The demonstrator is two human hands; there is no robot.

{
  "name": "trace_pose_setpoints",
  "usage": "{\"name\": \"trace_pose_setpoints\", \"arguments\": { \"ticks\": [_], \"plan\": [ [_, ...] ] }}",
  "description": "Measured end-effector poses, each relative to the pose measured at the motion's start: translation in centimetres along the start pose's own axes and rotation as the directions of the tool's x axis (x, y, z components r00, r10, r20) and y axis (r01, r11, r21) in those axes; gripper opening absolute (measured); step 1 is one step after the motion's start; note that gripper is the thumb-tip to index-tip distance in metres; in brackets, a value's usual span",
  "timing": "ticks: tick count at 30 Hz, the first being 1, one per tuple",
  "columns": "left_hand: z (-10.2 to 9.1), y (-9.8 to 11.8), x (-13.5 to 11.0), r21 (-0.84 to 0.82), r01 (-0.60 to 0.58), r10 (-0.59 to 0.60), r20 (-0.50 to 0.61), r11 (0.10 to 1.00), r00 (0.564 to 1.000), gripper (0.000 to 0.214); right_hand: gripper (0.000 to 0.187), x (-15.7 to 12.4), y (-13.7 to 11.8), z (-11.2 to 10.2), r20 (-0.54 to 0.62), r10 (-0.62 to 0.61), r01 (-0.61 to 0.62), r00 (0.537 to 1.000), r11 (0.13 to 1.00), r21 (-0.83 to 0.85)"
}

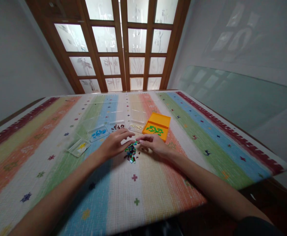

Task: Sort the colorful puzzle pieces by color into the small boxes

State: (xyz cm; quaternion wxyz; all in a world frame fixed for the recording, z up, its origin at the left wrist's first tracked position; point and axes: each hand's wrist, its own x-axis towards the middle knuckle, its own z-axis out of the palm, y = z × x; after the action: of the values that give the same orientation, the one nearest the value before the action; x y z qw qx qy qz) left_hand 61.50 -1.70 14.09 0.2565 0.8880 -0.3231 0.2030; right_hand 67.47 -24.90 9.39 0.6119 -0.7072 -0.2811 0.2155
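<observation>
Pieces in yellow (82, 146) sit in a clear box (73, 150), with blue pieces (99, 133) boxed beside them. The left hand (115, 142) arches, thumb and fingers parted, over the mixed pile (130, 151) on the striped cloth (124, 196); dark red pieces (117, 127) and cream pieces (136, 127) sit boxed behind. The right hand (155, 144) bends at the pile's right edge, fingertips close together; whether they grip a piece, I cannot tell. Green pieces (154, 130) lie in an orange box (161, 120) beyond.

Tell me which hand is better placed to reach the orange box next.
Probably the right hand: it is close to the orange box, on the same side of the mixed pile. The left hand is farther away, across the pile.
</observation>
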Motion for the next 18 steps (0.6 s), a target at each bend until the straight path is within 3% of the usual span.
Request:
{"name": "trace_pose_setpoints", "arguments": {
  "ticks": [5, 11, 14, 18],
  "plan": [
    [1.8, 1.1, 0.0, -0.017, -0.081, 0.081, -0.002, 0.997, 0.997, 0.022, 0.032, -0.3, -0.3, 0.4, 0.008, -0.008, 0.006, 1.0, 0.989, 0.145],
    [2.6, 0.7, -0.4, -0.037, -0.089, 0.087, -0.043, 0.995, 0.995, 0.019, 0.033, -0.3, -0.7, 0.8, -0.038, 0.049, -0.043, 0.998, 0.987, 0.152],
    [1.4, -0.3, -0.3, 0.004, -0.016, 0.016, -0.097, 1.0, 0.995, 0.014, 0.031, -0.2, -0.8, 0.9, -0.112, 0.072, -0.054, 0.991, 0.987, 0.153],
    [-1.1, -2.9, 0.5, 0.102, 0.218, -0.203, -0.143, 0.971, 0.969, 0.013, 0.026, -0.2, -1.0, 1.0, -0.172, 0.07, -0.052, 0.983, 0.993, 0.105]
  ]
}}
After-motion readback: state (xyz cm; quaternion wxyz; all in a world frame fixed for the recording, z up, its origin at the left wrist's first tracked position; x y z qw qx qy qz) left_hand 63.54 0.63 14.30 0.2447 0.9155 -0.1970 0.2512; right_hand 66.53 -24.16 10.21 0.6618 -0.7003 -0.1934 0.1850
